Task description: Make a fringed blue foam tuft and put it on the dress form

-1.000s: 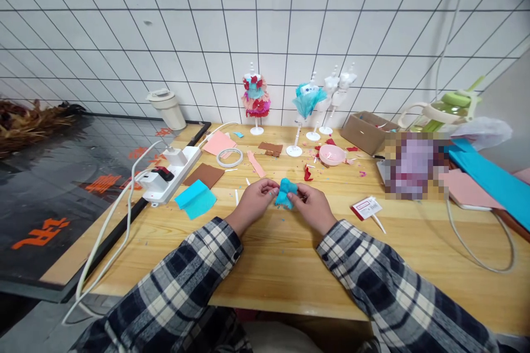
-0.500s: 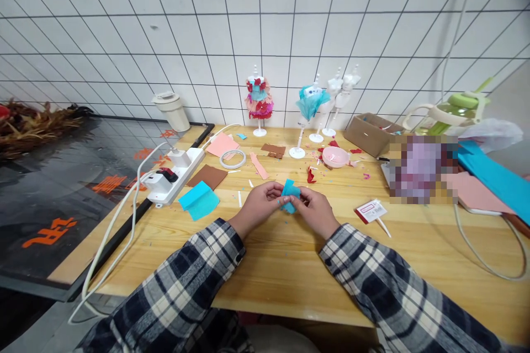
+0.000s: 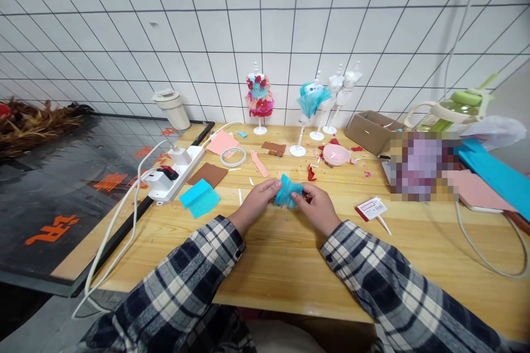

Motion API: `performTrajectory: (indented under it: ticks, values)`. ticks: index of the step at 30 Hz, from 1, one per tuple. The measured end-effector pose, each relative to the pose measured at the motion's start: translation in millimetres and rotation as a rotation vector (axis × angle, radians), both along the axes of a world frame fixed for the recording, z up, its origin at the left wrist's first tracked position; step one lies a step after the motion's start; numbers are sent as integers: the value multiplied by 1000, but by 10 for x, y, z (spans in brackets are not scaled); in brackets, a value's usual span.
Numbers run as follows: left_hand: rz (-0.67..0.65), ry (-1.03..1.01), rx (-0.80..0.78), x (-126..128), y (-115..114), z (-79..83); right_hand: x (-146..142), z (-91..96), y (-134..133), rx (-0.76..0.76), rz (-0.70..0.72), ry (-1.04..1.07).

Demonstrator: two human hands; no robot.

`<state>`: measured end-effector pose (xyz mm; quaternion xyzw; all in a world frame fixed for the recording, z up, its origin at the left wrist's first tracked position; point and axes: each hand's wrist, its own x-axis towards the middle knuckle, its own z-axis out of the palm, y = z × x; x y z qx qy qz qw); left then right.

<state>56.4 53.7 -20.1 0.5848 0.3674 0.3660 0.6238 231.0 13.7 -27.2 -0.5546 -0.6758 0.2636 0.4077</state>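
Note:
Between both hands, just above the wooden table, is a crinkled piece of blue crepe paper [image 3: 286, 192]. My left hand [image 3: 259, 198] pinches its left side, and my right hand [image 3: 317, 205] grips the right side with the thumb lying across the front. Some fingertips are hidden behind the paper. To the left of my left hand lies a flat, creased sheet of blue crepe paper [image 3: 200, 198]. Farther back stand a small dress form [image 3: 313, 98] wrapped in blue paper and another dress form [image 3: 260, 96] in a layered red, pink and blue paper dress.
A white power strip [image 3: 176, 176] with cords lies at left, near brown paper [image 3: 207, 175] and a tape roll [image 3: 232, 158]. Behind my hands are a pink bowl [image 3: 336, 155] and scraps. At right are a tag [image 3: 371, 208], a cardboard box [image 3: 372, 132] and a green-lidded bottle [image 3: 457, 105].
The blue paper between my hands has gone from a narrow folded strip to a wider, crinkled, spread shape. My hands have moved slightly apart while still holding it.

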Motion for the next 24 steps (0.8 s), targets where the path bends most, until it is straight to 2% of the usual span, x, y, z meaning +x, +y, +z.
performTrajectory:
  ticks: [4, 10, 14, 17, 21, 24]
  values:
    - [-6, 6, 9, 43, -44, 52, -14, 53, -12, 77, 48, 33]
    - [-35, -21, -34, 39, -30, -11, 3, 64, -6, 64, 26, 47]
    - [58, -63, -80, 5, 26, -42, 27, 51, -8, 53, 12, 70]
    - [130, -56, -104, -7, 68, -77, 39, 28, -19, 30, 38, 180]
    - [183, -87, -122, -15, 99, -119, 43, -9, -38, -72, 53, 386]
    - [241, -52, -140, -31, 85, -81, 40, -30, -32, -62, 33, 505]
